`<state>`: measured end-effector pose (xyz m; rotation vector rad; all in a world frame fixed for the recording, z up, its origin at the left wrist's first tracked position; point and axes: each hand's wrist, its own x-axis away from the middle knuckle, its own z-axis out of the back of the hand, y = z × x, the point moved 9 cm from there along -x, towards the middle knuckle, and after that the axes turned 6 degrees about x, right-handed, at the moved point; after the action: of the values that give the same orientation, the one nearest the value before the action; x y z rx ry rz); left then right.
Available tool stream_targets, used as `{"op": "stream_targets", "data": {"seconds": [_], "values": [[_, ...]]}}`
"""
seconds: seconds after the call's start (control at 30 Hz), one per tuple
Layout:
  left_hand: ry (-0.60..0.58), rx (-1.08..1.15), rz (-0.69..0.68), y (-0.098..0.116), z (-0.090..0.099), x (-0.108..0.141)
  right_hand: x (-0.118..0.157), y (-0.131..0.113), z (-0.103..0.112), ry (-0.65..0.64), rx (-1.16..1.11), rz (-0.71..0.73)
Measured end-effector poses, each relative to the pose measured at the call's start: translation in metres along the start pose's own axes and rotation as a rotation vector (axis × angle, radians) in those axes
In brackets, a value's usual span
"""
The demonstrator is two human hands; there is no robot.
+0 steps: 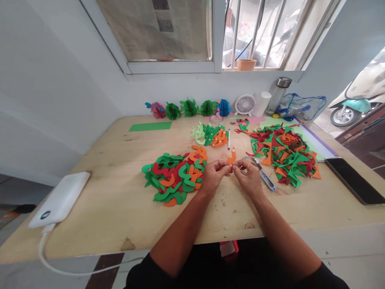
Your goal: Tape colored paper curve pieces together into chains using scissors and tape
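Near the middle of the table, my left hand point(214, 175) and my right hand point(249, 176) meet with thumbs and fingertips pinched on an orange paper piece point(232, 156). The piece stands up between them, with a small white patch near its top end. Left of my left hand lies a pile of green, red and orange curved paper cutouts point(174, 176). A blue-handled cutter point(267, 178) lies beside my right hand, partly under it. Beyond my hands is a smaller group of cutouts point(209, 134) with white patches, next to a white pen point(229, 139).
Paper scraps point(287, 154) are heaped at right, near a black phone point(355, 180). A white power bank point(60, 198) with a cable lies at left. Paper figures point(189, 108), a small fan point(245, 105), and a glass bottle point(278, 96) stand along the wall.
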<state>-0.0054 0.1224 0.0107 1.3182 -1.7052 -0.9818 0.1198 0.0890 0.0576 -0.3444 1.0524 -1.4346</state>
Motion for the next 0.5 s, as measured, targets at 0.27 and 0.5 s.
{"op": "stream_targets", "data": {"seconds": [0.27,0.5], "values": [[0.054,-0.003,-0.027,0.0018,0.0031,0.0024,0.0014,-0.0024,0.0020,0.031,0.007,0.038],[0.069,0.058,-0.009,0.0016,0.0058,0.0017,-0.0007,0.0028,0.0075,0.063,-0.071,-0.036]]}}
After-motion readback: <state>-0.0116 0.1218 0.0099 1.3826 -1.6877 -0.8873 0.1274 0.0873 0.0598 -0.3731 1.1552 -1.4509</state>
